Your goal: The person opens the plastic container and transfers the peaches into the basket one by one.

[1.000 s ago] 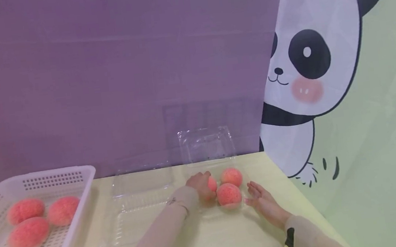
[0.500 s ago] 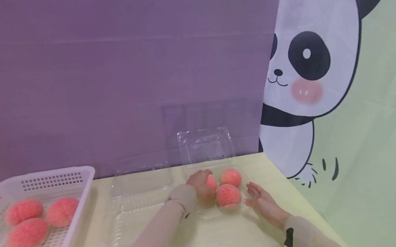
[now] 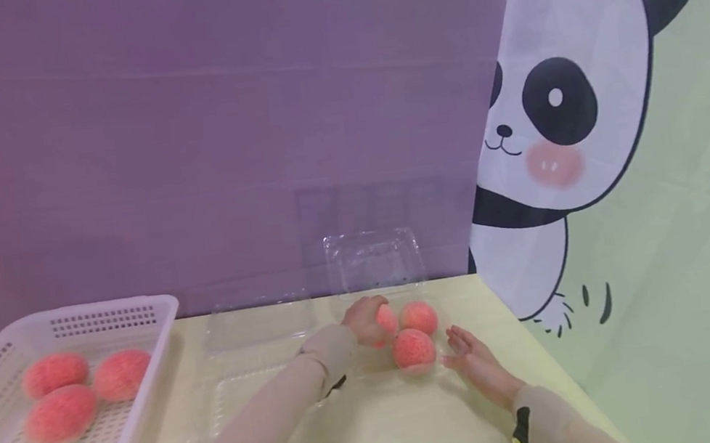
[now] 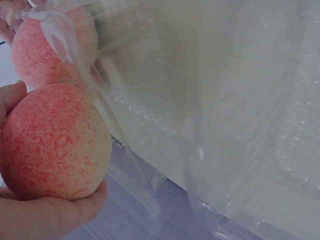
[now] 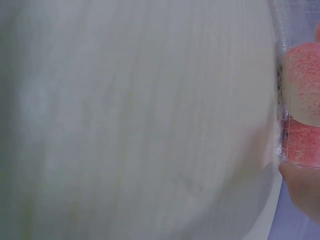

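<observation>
In the head view my left hand (image 3: 364,320) grips a pinkish-red peach (image 3: 385,322) at the left side of a clear plastic clamshell box (image 3: 372,374). Thumb and fingers curl round that peach (image 4: 55,142) in the left wrist view. Two more peaches, a rear one (image 3: 419,318) and a front one (image 3: 414,351), sit in the box. My right hand (image 3: 479,369) is at the box's right side, fingers extended and holding nothing. In the right wrist view its thumb (image 5: 302,187) is by the box edge. The held peach's underside is hidden in the head view.
A white perforated basket (image 3: 166,323) at the left holds three peaches (image 3: 61,416). A second clear clamshell box (image 3: 262,327) lies open in the middle, partly behind my left arm. The right box's lid (image 3: 374,259) stands up before the purple backdrop (image 3: 190,160). The table's right edge runs beyond my right hand.
My left hand has shifted slightly up and away from me with the peach in its grip. My right hand stays beside the box. The head view has moved a little.
</observation>
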Demonstrator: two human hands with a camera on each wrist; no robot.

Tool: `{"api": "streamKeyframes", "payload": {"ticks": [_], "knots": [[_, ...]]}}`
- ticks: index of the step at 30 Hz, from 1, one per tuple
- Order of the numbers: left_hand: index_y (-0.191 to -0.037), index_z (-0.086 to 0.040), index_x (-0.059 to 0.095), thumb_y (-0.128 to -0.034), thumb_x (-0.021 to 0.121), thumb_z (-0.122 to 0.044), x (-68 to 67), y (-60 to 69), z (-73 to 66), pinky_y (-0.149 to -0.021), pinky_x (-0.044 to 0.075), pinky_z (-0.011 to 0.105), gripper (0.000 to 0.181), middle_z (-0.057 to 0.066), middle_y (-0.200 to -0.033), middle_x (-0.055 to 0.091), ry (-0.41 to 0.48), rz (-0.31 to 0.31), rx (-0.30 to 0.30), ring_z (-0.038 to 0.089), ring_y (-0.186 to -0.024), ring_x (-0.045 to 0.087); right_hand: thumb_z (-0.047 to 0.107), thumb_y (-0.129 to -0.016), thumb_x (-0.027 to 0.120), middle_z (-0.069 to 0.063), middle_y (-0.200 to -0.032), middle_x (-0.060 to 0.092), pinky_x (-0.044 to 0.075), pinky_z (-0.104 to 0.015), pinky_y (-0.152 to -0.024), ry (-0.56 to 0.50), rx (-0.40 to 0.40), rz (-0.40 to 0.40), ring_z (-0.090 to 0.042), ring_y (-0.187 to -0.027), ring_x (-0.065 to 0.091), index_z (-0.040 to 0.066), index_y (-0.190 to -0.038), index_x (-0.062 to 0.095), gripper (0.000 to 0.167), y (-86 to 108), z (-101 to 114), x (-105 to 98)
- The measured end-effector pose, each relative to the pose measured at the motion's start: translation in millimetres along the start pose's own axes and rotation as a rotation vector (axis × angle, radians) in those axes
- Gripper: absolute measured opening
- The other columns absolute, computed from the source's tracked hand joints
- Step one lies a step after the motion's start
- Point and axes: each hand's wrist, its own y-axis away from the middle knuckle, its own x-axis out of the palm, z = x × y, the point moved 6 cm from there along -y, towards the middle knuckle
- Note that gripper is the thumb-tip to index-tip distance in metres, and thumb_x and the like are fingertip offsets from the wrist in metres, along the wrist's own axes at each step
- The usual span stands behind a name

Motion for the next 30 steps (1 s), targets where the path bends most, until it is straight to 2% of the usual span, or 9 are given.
{"api": "streamKeyframes", "payload": {"ticks": [5,13,17,22,25,30], "knots": [[-0.123,0.0,0.053,-0.0633,0.078,-0.013,-5.4,8.7,-2.4,-0.096,0.044,0.039,0.066,0.015,-0.119,0.058,0.028,0.003,-0.034,0.03,-0.113,0.053,0.013,-0.089,0.054,-0.021,-0.151,0.014,0.018,-0.053,-0.109,0.004,0.0,0.004,-0.038,-0.138,0.011,0.002,-0.145,0.009,0.073,1.1,-0.4,0.3],[-0.123,-0.003,0.054,-0.0587,0.08,-0.009,-17.0,24.3,-4.4,-0.088,0.048,0.038,0.07,0.014,-0.119,0.058,0.048,0.008,-0.07,0.028,-0.104,0.055,0.015,-0.089,0.053,-0.02,-0.151,0.013,0.017,-0.054,-0.109,0.02,-0.003,0.02,-0.038,-0.138,0.011,0.003,-0.145,0.009,0.072,1.5,0.7,-1.4],[-0.125,-0.005,0.053,-0.0586,0.08,-0.006,-22.0,30.5,-4.4,-0.082,0.051,0.034,0.072,0.014,-0.121,0.056,0.061,0.028,-0.099,0.026,-0.101,0.055,0.015,-0.089,0.054,-0.019,-0.151,0.013,0.017,-0.054,-0.11,0.017,0.001,0.019,-0.037,-0.139,0.011,0.003,-0.145,0.01,0.072,1.1,0.2,-2.5],[-0.124,-0.005,0.053,-0.0568,0.08,-0.004,-26.8,38.6,-2.5,-0.069,0.053,0.028,0.072,0.016,-0.119,0.056,0.068,0.026,-0.091,0.025,-0.091,0.058,0.015,-0.089,0.054,-0.02,-0.152,0.012,0.017,-0.053,-0.11,0.023,0.003,0.025,-0.038,-0.138,0.01,0.002,-0.145,0.008,0.074,-0.9,-0.4,-3.1],[-0.125,-0.005,0.052,-0.0571,0.079,-0.003,-29.3,44.8,-1.2,-0.067,0.054,0.027,0.073,0.016,-0.121,0.054,0.087,0.029,-0.092,0.023,-0.086,0.059,0.016,-0.09,0.054,-0.019,-0.152,0.012,0.017,-0.053,-0.11,0.031,0.009,0.025,-0.037,-0.139,0.01,0.003,-0.146,0.008,0.074,-1.7,-0.9,-3.1],[-0.128,-0.006,0.05,-0.0589,0.079,-0.004,-35.3,56.3,1.1,-0.073,0.054,0.031,0.075,0.017,-0.128,0.05,0.106,0.03,-0.113,0.022,-0.086,0.06,0.015,-0.09,0.053,-0.02,-0.152,0.012,0.018,-0.053,-0.11,0.033,0.007,0.025,-0.038,-0.138,0.01,0.002,-0.146,0.008,0.073,-1.2,-0.9,-2.4]]}}
